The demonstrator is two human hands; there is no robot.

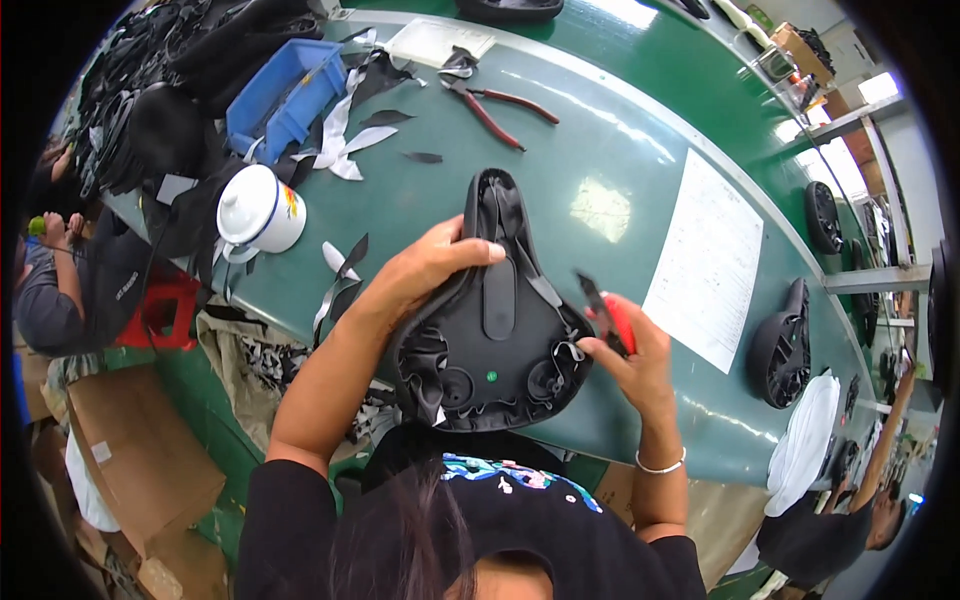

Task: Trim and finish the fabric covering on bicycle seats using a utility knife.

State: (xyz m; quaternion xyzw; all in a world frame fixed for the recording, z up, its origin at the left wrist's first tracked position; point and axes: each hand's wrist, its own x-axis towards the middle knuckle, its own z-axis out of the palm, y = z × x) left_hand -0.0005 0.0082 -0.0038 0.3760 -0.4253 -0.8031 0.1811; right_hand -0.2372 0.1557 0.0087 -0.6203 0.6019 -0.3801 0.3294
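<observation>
A black bicycle saddle [510, 368] is held underside up, its narrow nose pointing away from me. Black cover material [425, 358] lies wrinkled and folded in along its rim. My left hand [432, 262] grips the left side near the nose, thumb pressed on the inner edge. In my right hand [640, 365] is a pair of red-handled pliers [620, 325], dark jaws pointing up and left. The fingertips of that hand are close to the saddle's right rim; whether they touch the cover is unclear.
Another pair of red-handled pliers [488, 118] lies beyond the saddle. Scraps [345, 140], a blue bin [290, 95] and a white lidded mug [262, 210] are on the left. A paper sheet [705, 260] and another saddle [782, 345] are right. Co-workers sit at both sides.
</observation>
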